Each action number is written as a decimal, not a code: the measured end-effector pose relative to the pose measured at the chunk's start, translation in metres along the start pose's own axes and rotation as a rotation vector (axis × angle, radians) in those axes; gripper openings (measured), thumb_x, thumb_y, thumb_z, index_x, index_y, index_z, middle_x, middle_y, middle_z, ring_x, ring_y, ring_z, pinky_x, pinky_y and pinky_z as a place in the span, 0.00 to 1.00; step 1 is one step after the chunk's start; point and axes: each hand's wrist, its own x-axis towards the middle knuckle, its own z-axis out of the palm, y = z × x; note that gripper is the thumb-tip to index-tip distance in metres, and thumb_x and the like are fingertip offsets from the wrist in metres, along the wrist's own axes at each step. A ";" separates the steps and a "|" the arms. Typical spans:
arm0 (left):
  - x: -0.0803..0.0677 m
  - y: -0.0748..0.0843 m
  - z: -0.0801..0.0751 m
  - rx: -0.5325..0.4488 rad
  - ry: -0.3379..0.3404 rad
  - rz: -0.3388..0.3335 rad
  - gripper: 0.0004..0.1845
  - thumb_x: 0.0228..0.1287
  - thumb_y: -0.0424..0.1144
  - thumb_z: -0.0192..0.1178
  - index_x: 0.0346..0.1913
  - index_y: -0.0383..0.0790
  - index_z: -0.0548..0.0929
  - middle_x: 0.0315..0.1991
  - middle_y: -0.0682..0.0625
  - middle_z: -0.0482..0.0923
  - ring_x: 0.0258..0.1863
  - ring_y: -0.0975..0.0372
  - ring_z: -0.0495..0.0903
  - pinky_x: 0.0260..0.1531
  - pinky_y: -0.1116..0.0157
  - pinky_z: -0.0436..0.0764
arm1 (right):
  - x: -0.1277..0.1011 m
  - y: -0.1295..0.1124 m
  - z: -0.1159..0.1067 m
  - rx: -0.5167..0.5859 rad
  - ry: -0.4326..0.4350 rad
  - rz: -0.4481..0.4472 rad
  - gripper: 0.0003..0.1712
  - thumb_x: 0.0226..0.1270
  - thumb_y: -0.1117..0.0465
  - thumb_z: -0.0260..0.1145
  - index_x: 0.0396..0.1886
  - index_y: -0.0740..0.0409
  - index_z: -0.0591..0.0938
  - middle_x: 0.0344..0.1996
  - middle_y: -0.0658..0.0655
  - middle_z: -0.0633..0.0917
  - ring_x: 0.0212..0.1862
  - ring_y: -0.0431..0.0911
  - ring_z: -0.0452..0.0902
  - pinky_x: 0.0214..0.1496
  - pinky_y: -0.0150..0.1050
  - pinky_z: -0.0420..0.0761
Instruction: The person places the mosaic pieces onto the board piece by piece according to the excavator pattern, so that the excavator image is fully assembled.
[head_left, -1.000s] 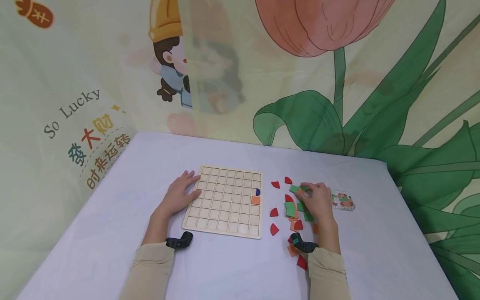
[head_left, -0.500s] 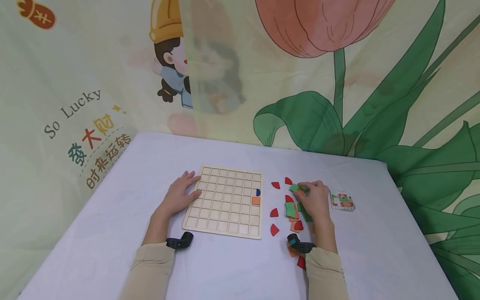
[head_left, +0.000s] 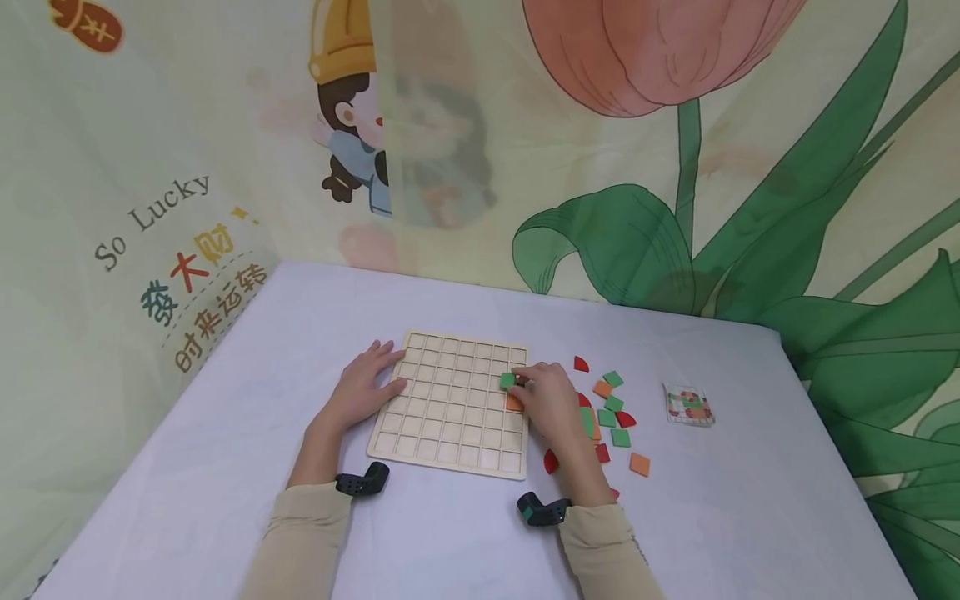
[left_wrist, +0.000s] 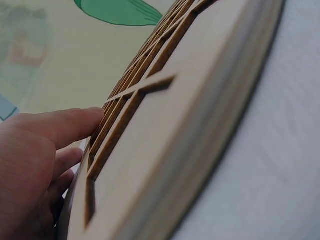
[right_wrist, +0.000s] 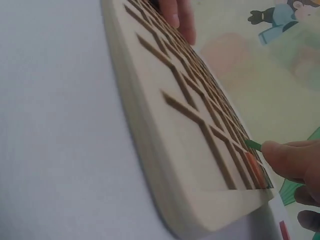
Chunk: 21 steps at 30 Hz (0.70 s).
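Note:
A pale wooden grid board (head_left: 435,429) lies flat on the white-covered table. My left hand (head_left: 354,386) rests along its left edge with fingers spread and extended; in the left wrist view the thumb (left_wrist: 75,124) lies at the rim. Between thumb and fingers my right hand (head_left: 553,404) pinches a green square tile (head_left: 507,380), held over the cells near the board's right edge. An orange square tile (head_left: 514,403) sits in a right-column cell just below it, partly covered by the fingers. From the right wrist side, the green tile (right_wrist: 253,144) appears tilted at the grid.
Right of the board lie loose pieces: green squares such as one green tile (head_left: 620,437), orange squares like this orange tile (head_left: 640,464), and a red quarter-circle piece (head_left: 581,364) among several. Farther right is a small patterned card (head_left: 688,405). A printed cloth (head_left: 450,250) hangs behind the table.
My right hand has moved left from the loose pieces to the board's right side, carrying a green tile. The blue piece seen on the board before is now hidden. My left hand stays put.

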 end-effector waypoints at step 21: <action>0.002 0.002 0.003 0.018 0.009 -0.022 0.30 0.64 0.46 0.57 0.68 0.40 0.67 0.73 0.41 0.56 0.75 0.47 0.46 0.73 0.43 0.44 | -0.003 -0.003 0.013 -0.016 0.017 -0.008 0.15 0.58 0.53 0.71 0.47 0.45 0.87 0.35 0.52 0.79 0.38 0.45 0.69 0.30 0.31 0.70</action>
